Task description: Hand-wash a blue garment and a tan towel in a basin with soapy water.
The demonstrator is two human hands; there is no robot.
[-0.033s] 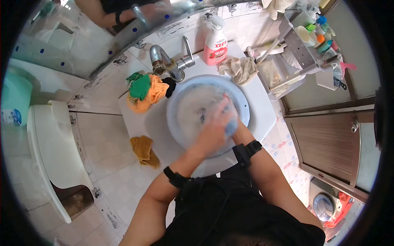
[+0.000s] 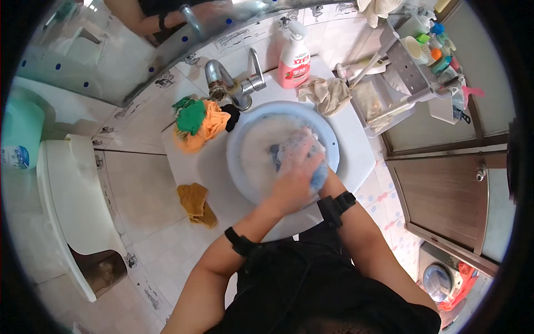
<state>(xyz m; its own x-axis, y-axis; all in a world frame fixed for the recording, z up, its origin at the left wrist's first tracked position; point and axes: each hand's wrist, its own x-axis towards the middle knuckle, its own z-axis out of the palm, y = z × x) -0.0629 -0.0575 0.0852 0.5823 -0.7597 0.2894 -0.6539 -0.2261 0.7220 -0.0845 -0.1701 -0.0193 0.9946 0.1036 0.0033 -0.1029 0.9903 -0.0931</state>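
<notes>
A pale blue basin (image 2: 332,136) of cloudy, soapy water stands in the white sink. Over its right half, my left hand (image 2: 296,177) is closed round a wet, foamy blue cloth (image 2: 319,178). My right hand (image 2: 307,139) is pressed against the same cloth from the far side, its fingers partly covered by suds and by the left hand. A darker blue fold (image 2: 275,150) of fabric pokes out left of the hands. Both hands are somewhat blurred.
Green, orange and black fabric (image 2: 203,123) lies bunched beside the faucet (image 2: 231,83). A brown cloth (image 2: 196,205) hangs at the sink's left edge. Behind the basin stand a pink-and-white pump bottle (image 2: 295,58) and a beige cloth (image 2: 327,96). A grey shelf rack (image 2: 409,72) stands right.
The hands are less blurred now, and more of the foamy blue cloth shows between them. They remain over the right half of the basin. The whole view has shifted slightly.
</notes>
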